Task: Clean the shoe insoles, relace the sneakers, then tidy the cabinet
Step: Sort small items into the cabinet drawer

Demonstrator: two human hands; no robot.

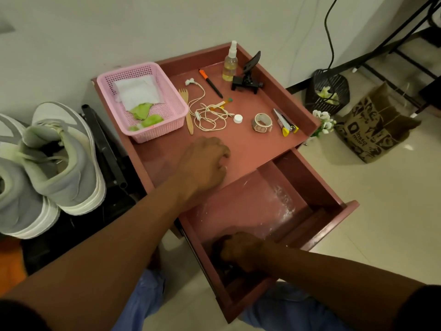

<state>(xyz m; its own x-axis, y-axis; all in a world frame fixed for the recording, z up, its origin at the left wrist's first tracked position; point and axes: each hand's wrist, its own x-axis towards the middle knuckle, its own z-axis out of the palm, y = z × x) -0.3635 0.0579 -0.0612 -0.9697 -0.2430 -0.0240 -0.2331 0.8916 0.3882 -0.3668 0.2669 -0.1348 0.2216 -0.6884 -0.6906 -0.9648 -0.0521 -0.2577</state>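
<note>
While I kneel in front of the cabinet (248,149), its drawer (260,206) stands pulled out toward my knees, the floor of it streaked with pale dust. My right hand (241,252) is down in the near corner of that drawer, fingers curled over something dark; whether I am gripping it or only pressing on it, I cannot tell.

Just past the drawer, my left hand (205,158) rests on the front edge of the cabinet top, fingers loosely bent and holding nothing.

To my left, beside the cabinet, the grey sneakers (59,158) stand on a black surface, heels toward me, laces loose.

Farther back on the cabinet top a pink basket (176,108) sits at the left, holding a white cloth (136,91) and green scraps (143,113). Just beside it lies a wooden fork (188,113), then a tangle of white earphones (207,113), a small white cap (238,118), a roll of tape (262,122) and nail clippers (285,123) near the right rim. Behind those lie an orange-capped pen (211,83), a spray bottle (230,62) standing upright, and a black phone holder (248,77).

On the floor beyond the right side stand a black wastebasket (327,89) and a printed paper bag (372,125).
</note>
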